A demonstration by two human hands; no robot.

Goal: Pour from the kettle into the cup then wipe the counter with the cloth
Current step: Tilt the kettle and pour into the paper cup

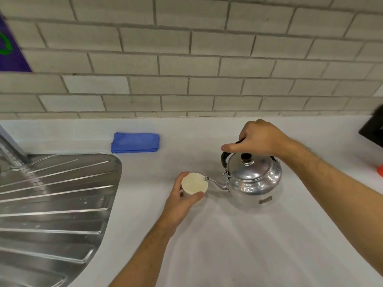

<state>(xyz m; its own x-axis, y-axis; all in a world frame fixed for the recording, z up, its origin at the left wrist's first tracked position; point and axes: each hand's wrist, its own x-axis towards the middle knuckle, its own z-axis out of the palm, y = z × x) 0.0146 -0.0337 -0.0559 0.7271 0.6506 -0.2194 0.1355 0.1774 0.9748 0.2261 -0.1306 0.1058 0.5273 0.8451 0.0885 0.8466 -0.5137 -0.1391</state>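
Observation:
A shiny metal kettle stands on the white counter, its thin spout pointing left with the tip over the rim of a cream cup. My right hand grips the kettle's black handle from above. My left hand wraps around the cup's side, thumb at the front. A folded blue cloth lies flat near the tiled wall, behind and left of the cup, untouched.
A ribbed steel draining board fills the left side, with a tap base at its back. A dark object and an orange-red object sit at the right edge. The tiled wall bounds the counter behind.

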